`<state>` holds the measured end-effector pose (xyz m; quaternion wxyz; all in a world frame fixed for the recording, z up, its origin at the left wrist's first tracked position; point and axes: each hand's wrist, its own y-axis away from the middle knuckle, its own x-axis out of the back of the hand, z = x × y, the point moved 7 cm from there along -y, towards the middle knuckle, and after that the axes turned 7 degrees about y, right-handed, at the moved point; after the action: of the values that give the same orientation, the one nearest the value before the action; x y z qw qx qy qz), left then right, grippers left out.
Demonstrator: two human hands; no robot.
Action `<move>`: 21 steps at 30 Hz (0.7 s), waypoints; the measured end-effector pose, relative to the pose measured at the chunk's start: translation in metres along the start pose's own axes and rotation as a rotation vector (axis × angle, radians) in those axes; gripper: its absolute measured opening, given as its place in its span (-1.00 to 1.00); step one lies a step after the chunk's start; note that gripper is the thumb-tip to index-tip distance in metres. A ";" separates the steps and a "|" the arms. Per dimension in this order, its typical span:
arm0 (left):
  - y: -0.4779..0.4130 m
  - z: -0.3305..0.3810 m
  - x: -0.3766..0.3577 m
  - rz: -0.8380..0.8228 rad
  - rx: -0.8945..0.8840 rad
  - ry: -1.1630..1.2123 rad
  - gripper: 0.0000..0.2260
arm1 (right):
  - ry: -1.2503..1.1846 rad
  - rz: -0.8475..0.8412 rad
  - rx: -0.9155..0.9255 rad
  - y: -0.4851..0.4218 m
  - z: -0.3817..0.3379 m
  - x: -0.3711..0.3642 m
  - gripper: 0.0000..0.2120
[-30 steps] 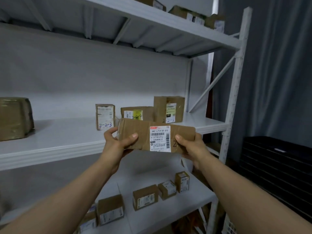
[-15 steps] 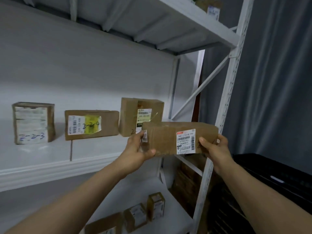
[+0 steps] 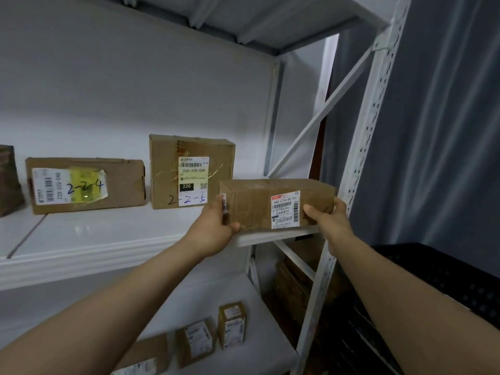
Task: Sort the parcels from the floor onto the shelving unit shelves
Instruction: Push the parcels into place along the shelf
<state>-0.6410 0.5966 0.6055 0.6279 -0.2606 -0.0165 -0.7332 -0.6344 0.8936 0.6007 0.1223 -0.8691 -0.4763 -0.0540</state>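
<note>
At the near edge of the view, both bare forearms reach up and forward. Left hand grips the left end of a long brown cardboard parcel, thumb under the lower front corner, fingers wrapped behind. Right hand clamps the right end, thumb across the front face just right of the white barcode label. Parcel sits level at the right end of the middle shelf, its bottom edge at the shelf's front lip; cannot tell if its weight is on the shelf or in the hands. Its right end is just beside the perforated white upright.

Below, on the lower shelf, three small labelled boxes stand in a row.

Further back on the middle shelf: a taller box marked 2-2-5 stands just left of and behind the held parcel; a flat box marked 2-2-4 with a yellow sticker is beside it to the left; a dark box edge is cut off at the frame's left.

Overhead is the underside of the upper shelf. White wall behind, grey curtain at right, black crate low right
</note>
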 end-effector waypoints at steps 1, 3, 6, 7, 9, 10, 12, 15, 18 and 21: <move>-0.002 0.002 -0.003 0.016 0.016 -0.029 -0.49 | 0.021 -0.003 0.007 -0.006 0.001 0.001 -0.22; -0.007 0.008 -0.009 0.043 0.044 -0.094 -0.49 | 0.083 0.006 0.018 -0.017 0.001 0.005 -0.22; -0.015 0.018 -0.022 0.064 0.060 -0.173 -0.54 | 0.204 0.054 0.059 -0.032 -0.004 0.013 -0.13; -0.018 0.022 -0.028 0.072 0.056 -0.201 -0.55 | 0.248 0.066 0.085 -0.035 -0.007 0.015 -0.09; -0.024 0.028 -0.041 0.088 0.050 -0.252 -0.54 | 0.362 0.077 0.166 -0.037 -0.012 0.016 -0.08; -0.027 0.030 -0.047 0.097 0.047 -0.261 -0.54 | 0.432 0.080 0.218 -0.038 -0.016 0.015 -0.11; -0.035 0.033 -0.057 0.138 0.052 -0.276 -0.49 | 0.565 0.057 0.314 -0.041 -0.022 0.009 -0.19; -0.040 0.046 -0.061 0.313 -0.010 -0.543 -0.27 | 0.684 -0.034 0.407 -0.048 -0.027 -0.002 -0.30; -0.042 0.070 -0.080 0.418 -0.264 -0.985 -0.19 | 0.749 -0.053 0.486 -0.053 -0.033 -0.011 -0.33; -0.053 0.069 -0.104 0.320 -0.284 -1.165 -0.16 | 0.784 -0.046 0.482 -0.062 -0.034 -0.014 -0.31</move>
<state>-0.6572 0.7269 0.6395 0.5771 -0.6981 -0.2196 -0.3624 -0.6936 0.9052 0.6401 0.4905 -0.7190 -0.4123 -0.2691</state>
